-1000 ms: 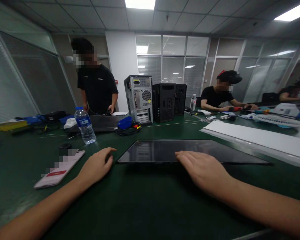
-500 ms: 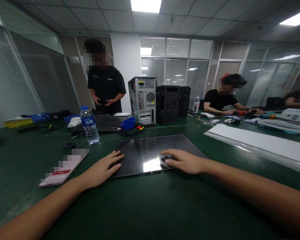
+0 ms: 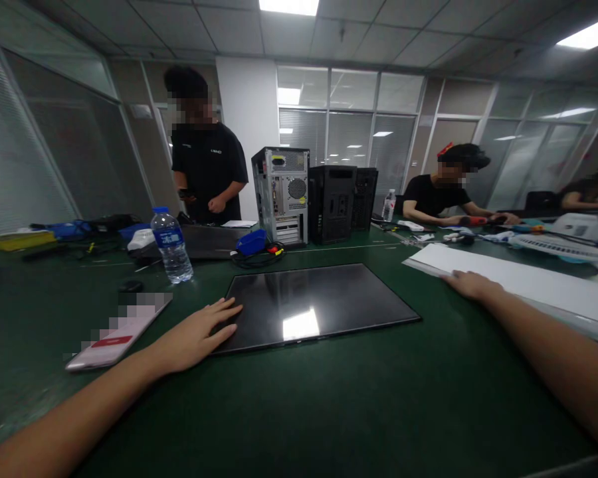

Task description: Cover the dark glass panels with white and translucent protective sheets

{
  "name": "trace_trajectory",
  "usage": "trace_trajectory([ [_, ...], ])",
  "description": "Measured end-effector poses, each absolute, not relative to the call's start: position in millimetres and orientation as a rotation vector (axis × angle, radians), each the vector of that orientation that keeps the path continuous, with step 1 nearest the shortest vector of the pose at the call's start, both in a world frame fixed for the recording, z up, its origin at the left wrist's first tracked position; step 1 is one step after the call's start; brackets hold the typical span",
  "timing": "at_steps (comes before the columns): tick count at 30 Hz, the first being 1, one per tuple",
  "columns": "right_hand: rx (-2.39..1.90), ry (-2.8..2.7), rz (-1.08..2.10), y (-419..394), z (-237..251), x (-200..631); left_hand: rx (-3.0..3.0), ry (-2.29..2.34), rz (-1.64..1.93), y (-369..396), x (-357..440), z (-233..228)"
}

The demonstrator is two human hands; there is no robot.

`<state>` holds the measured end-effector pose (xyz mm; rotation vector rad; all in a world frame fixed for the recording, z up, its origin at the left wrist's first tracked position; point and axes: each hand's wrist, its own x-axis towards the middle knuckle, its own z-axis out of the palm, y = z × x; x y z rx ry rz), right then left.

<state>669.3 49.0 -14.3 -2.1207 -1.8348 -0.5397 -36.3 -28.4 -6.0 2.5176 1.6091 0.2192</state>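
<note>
Glossy dark panel [image 3: 319, 302] lies flat mid green table [image 3: 329, 411], left hand [image 3: 192, 335] open, fingertips on its near-left corner, right hand [image 3: 471, 284] open, flat on the white board [image 3: 528, 285] well apart; one-handed push could slide or scratch the panel.

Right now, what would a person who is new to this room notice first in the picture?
First the glossy dark panel, flat on the green table in the middle, mirroring a ceiling light. The left hand rests on its near left corner, while the right hand lies on a long white board to the right. Behind stand a water bottle and opened computer towers.
</note>
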Motion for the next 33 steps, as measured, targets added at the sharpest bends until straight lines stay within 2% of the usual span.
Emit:
trace_trajectory([
  [4,-2.308,-1.844,-0.461,56,-19,661,2.508,1.613,0.220,-25,-39,-9],
  [8,-2.334,-1.891,-0.522,57,-15,632,2.516,1.601,0.244,-25,-40,-12],
  [17,-2.034,-1.949,-0.722,33,12,526,2.498,1.606,0.265,-33,-34,-6],
  [19,-1.903,-2.013,-0.587,24,16,495,2.503,1.598,0.257,-34,-33,-4],
  [23,-1.522,-2.363,0.029,11,22,454,2.514,1.595,0.245,-35,-33,-3],
  [25,-1.393,-2.417,0.209,12,20,451,2.515,1.598,0.251,-34,-33,-4],
  [27,-1.430,-2.359,0.167,18,14,459,2.515,1.607,0.253,-33,-33,-5],
  [31,-1.684,-2.311,-0.132,31,-3,481,2.519,1.622,0.257,-30,-34,-7],
  [33,-1.687,-2.344,-0.116,33,-7,484,2.517,1.621,0.264,-29,-35,-7],
])
